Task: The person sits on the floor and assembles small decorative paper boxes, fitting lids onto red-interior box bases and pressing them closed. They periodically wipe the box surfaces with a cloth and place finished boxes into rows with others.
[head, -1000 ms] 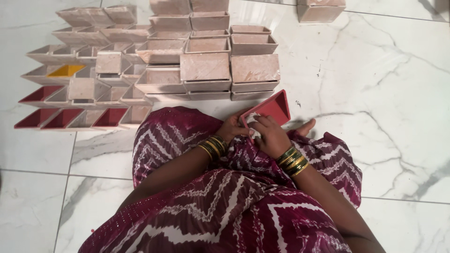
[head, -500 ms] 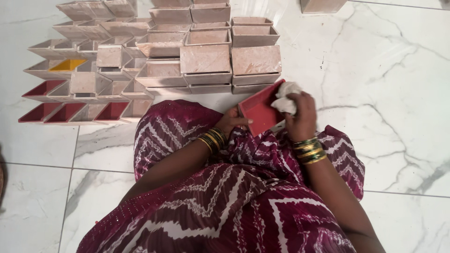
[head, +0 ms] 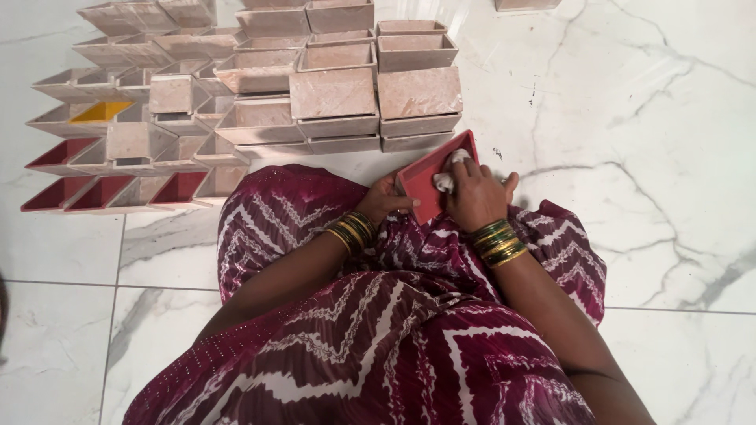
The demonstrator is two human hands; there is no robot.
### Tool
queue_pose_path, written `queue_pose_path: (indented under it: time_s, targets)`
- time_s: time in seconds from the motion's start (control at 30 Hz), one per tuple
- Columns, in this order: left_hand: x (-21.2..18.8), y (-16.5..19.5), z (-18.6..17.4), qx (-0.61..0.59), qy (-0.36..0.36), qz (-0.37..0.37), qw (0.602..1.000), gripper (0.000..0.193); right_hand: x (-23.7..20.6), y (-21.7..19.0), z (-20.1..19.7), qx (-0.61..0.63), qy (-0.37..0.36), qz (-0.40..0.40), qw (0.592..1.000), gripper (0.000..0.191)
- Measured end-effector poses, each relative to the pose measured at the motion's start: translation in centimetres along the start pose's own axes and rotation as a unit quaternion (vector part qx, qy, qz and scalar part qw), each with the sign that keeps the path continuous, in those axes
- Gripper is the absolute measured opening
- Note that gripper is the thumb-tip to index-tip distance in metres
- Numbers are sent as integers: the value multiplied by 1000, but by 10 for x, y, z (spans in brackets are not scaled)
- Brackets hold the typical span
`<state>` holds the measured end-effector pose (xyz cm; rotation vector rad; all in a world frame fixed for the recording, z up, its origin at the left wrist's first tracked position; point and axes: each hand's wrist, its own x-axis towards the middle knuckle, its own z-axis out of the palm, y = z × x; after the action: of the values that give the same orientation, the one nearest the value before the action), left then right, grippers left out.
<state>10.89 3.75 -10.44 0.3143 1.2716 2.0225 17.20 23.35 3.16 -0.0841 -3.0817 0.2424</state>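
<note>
From my head camera, looking down over my lap, my left hand (head: 383, 202) grips the near edge of the red-lined tray (head: 431, 175), fingers curled tight on its rim, holding it tilted against my knee. My right hand (head: 475, 191) is closed around a small wad of white cloth (head: 446, 180) and presses it flat inside the tray. A second ago that hand lay low on my lap by the tray's near side; half a second ago it was lifted with the cloth bunched at the tray's upper edge; now it has come down onto the red lining, so I judge the wiping stroke has begun on the inner face. The tray itself sits on my maroon printed skirt (head: 378, 315), just in front of the stacks on the white marble floor (head: 630, 142). As for the containers: the pale pink boxes (head: 335, 94) directly ahead stand in rows, some upside down, some open, and the open ones show nothing inside. Farther left, the red-lined open boxes (head: 102, 191) lie on their sides and look bare too, and one yellow-lined box (head: 98, 112) sits among them.
</note>
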Motion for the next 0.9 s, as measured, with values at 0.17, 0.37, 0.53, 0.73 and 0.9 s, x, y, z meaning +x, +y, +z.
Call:
queue_pose_path:
  time_s: [0.17, 0.37, 0.53, 0.73, 0.9]
  targets:
    - [0, 7, 2, -21, -27, 6, 999, 87, 0, 2, 1, 36, -17, -2, 999, 37]
    - [-2, 10, 0, -11, -41, 12, 999, 84, -1, 6, -2, 73, -7, -27, 997, 39]
    - [0, -2, -1, 6, 5, 10, 1000, 76, 3, 9, -7, 111, -152, 66, 980, 37]
    - [1, -6, -3, -4, 17, 16, 1000, 68, -13, -11, 10, 223, 3, -222, 949, 44]
    - [-3, 4, 3, -11, 1, -2, 1000, 75, -1, 7, 5, 105, -23, -35, 994, 42]
